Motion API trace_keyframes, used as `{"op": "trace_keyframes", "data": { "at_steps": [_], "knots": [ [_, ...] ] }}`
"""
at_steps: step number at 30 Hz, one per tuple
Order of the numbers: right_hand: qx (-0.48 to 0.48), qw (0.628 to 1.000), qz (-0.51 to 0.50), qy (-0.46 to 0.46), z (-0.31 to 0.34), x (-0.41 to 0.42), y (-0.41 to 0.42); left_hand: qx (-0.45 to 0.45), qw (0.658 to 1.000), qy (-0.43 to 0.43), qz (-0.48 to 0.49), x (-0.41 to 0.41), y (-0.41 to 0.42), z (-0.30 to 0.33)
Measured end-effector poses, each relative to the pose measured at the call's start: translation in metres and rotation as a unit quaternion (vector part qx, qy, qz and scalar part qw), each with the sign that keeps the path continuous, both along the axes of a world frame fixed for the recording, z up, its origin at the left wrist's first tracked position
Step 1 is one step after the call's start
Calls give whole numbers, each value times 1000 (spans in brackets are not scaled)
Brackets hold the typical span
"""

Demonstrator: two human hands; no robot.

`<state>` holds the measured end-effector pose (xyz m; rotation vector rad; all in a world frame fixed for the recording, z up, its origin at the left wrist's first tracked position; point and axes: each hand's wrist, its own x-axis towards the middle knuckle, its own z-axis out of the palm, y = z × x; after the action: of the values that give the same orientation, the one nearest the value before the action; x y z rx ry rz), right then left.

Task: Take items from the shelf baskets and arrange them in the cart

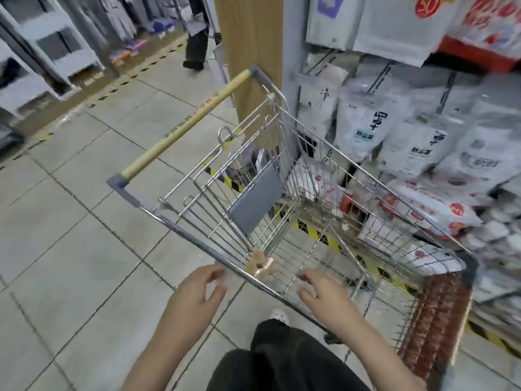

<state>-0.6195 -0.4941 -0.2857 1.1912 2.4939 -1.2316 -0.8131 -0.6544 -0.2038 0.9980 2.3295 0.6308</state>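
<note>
The silver wire shopping cart (296, 221) stands on the grey tiled floor (70, 249) beside the shelf of white packaged goods (423, 142), its long axis running from the wooden handle bar (186, 125) at upper left to the front end at lower right. A small blurred peach-coloured item (258, 268) lies at the cart's near rim. The left hand (197, 294) and right hand (324, 292) hover there, fingers loosely spread, holding nothing.

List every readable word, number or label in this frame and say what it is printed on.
"50": red round tag on a hanging pack, top right.
"防尘罩": teal label on a white hanging bag.
"防尘罩": also on the neighbouring white bag.
Print along the wooden cart handle: too blurred to read.
Wipes pack labels: blurred, unreadable.
</note>
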Motion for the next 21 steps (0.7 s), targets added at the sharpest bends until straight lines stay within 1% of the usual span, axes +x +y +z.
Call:
{"op": "trace_keyframes", "data": {
  "at_steps": [3,5,8,10,14,17,21],
  "knots": [
    [-33,999,-29,3,-16,-30,17,-16,998,27,-47,-37,26,-1],
    [-62,996,-59,-4,-33,-42,25,-25,996,27,-77,-57,47,-8],
    [-104,990,-77,-47,-66,-52,32,-66,987,19,-143,-79,92,-33],
    [-121,986,-81,-79,-93,-55,34,-106,973,12,-205,-88,126,-62],
    [-159,976,-88,-117,-149,-72,41,-217,918,23,-333,-92,186,-140],
    [-189,972,-87,-109,-189,-92,49,-291,856,52,-425,-91,210,-205],
    [-214,968,-92,-95,-238,-112,62,-325,790,111,-508,-94,217,-277]
  ]
}}
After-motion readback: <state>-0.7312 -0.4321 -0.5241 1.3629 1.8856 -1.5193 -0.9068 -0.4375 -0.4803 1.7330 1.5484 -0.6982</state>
